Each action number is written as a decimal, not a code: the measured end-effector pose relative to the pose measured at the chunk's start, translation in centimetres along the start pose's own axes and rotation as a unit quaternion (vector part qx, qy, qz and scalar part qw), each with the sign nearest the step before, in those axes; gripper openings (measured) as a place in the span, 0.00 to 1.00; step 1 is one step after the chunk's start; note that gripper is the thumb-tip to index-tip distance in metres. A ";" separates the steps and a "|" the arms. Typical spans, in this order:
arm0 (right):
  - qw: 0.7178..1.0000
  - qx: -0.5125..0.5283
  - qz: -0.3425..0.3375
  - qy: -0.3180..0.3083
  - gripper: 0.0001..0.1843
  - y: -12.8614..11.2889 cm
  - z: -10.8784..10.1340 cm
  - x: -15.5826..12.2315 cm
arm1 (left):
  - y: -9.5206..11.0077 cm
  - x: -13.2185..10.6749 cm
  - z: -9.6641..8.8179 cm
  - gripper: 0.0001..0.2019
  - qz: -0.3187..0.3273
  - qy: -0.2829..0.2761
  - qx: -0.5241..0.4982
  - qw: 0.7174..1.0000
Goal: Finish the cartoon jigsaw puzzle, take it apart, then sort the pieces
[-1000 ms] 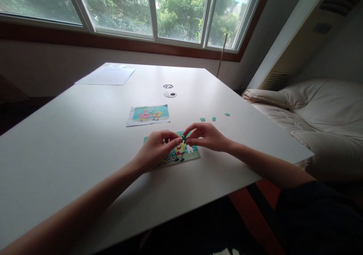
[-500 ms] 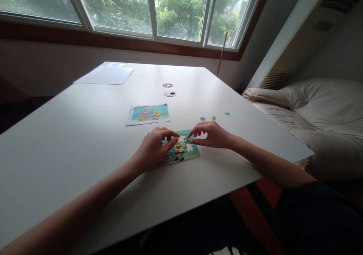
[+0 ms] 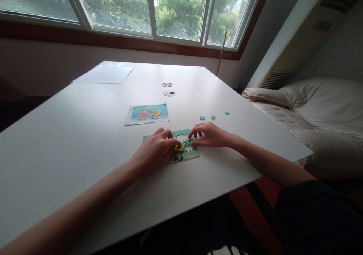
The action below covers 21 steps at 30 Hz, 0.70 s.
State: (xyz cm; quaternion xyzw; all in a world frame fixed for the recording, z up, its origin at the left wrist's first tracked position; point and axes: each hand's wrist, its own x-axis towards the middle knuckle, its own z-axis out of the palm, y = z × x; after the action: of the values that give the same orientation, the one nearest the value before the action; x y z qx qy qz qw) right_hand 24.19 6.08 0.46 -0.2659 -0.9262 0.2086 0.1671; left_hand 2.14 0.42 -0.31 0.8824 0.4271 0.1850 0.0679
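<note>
A mostly assembled jigsaw puzzle (image 3: pixel 185 156) with a yellow cartoon figure and teal edges lies near the table's front. White gaps show in its upper right part. My left hand (image 3: pixel 154 146) rests over its left half and hides much of it. The thumb and index finger of that hand are pressed together at the yellow figure; whatever is between them is hidden. At the right edge, my right hand (image 3: pixel 208 135) has its thumb and index tip around a small teal and yellow puzzle piece (image 3: pixel 187 143) by the gap. Several fingers are curled.
Loose teal puzzle pieces (image 3: pixel 213 117) lie beyond my right hand. A printed reference picture (image 3: pixel 150 113) is behind the puzzle. Farther back are two round discs (image 3: pixel 169 93) and white paper sheets (image 3: pixel 103 74). A cream sofa (image 3: pixel 320 111) stands to the right.
My left hand's thumb and index have closed together and lowered onto the yellow figure. The piece at my right fingertips sits slightly lower; that hand has hardly moved.
</note>
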 end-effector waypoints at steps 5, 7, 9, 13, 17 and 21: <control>1.000 0.010 0.002 -0.014 0.13 -0.1 0.2 0.1 | 0.1 0.1 -0.1 0.12 0.000 -0.001 -0.002 1.000; 1.000 0.006 0.001 -0.016 0.11 -0.1 0.3 0.2 | 0.1 0.1 -0.1 0.11 -0.002 -0.002 -0.001 1.000; 1.000 -0.002 0.005 -0.004 0.10 0.0 0.4 0.3 | 0.1 0.2 -0.1 0.12 -0.004 -0.003 -0.003 1.000; 1.000 -0.009 0.007 0.025 0.09 0.0 0.4 0.3 | 0.1 0.1 0.0 0.12 -0.002 -0.005 -0.008 1.000; 0.999 -0.012 0.013 0.030 0.08 0.0 0.1 0.2 | 0.0 0.1 0.2 0.12 0.000 -0.005 -0.009 1.000; 0.999 -0.015 0.027 0.023 0.08 -0.1 -0.2 0.2 | 0.0 0.1 0.2 0.11 0.000 -0.004 -0.013 1.000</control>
State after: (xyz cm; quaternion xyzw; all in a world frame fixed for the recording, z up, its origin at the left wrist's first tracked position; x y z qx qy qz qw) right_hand 24.04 6.13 0.71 -0.2978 -0.9178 0.1925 0.1787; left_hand 2.25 0.48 -0.46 0.8821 0.4245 0.1874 0.0813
